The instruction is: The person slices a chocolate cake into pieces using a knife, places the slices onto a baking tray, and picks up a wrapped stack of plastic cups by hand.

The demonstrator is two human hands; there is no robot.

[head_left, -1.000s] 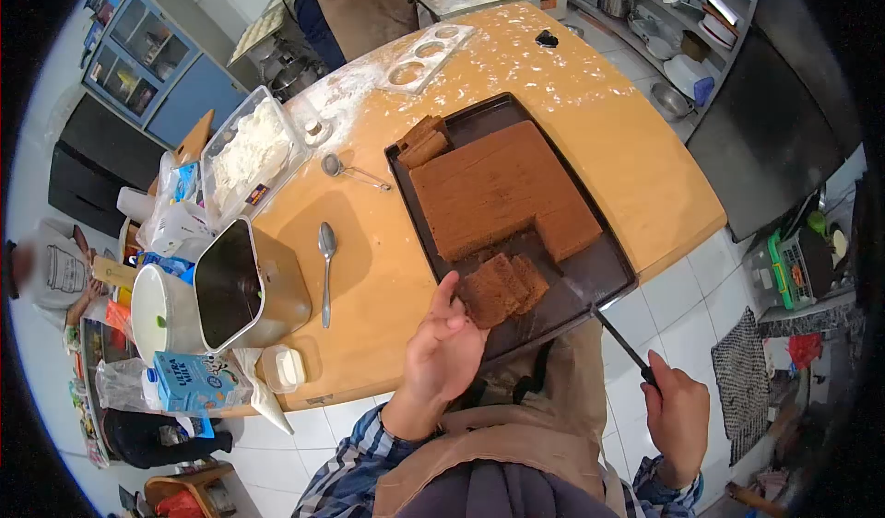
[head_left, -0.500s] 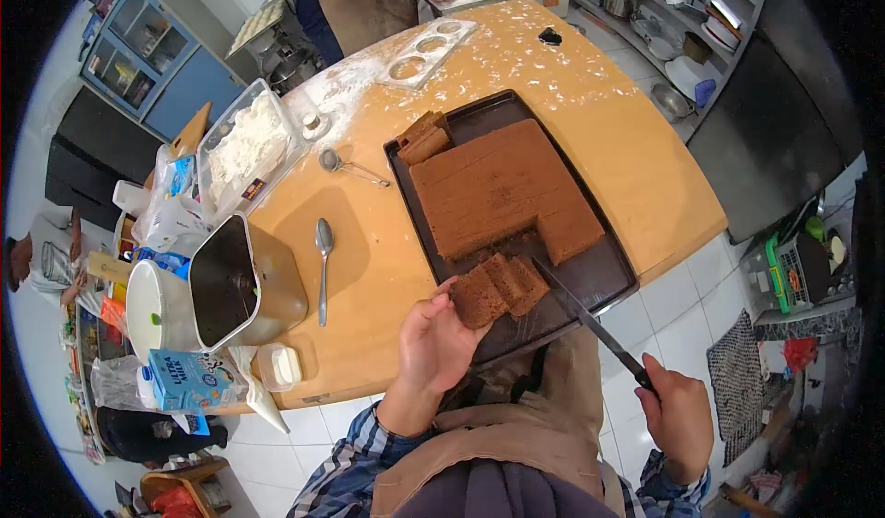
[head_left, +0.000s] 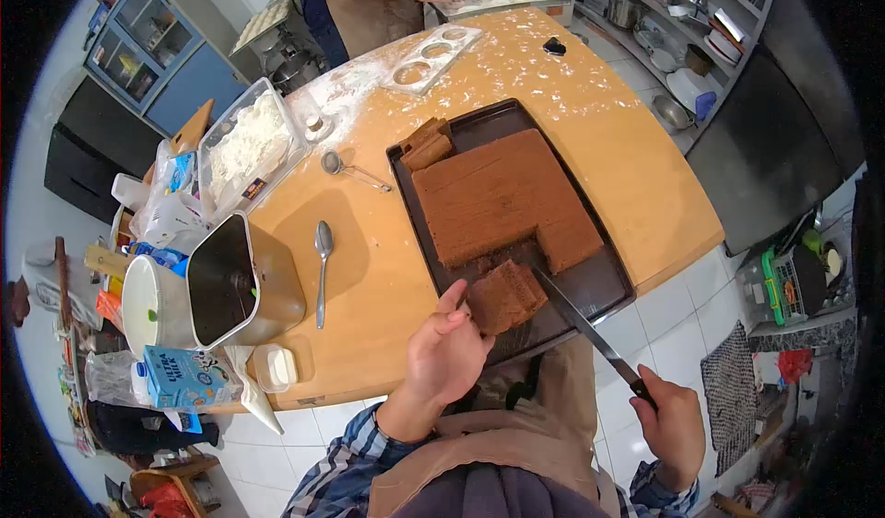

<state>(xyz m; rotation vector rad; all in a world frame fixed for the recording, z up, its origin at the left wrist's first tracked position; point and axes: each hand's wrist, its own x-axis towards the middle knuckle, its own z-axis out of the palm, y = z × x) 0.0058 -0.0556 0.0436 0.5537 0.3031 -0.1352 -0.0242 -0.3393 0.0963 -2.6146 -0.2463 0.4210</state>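
While right hand (head_left: 675, 424) grips knife (head_left: 590, 332), left hand (head_left: 442, 356), half open, touches cut cake (head_left: 505, 300).

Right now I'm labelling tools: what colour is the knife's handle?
The handle is black; head view.

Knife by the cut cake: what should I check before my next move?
1. Knife gripped by the handle in right hand: ok.
2. Left hand away from the blade: ok, across the cut pieces from it.
3. Large cake within the tray: ok.
4. Tray fully on the table: cannot tell, its near side is at the edge.
5. Cut pieces held firmly: cannot tell.
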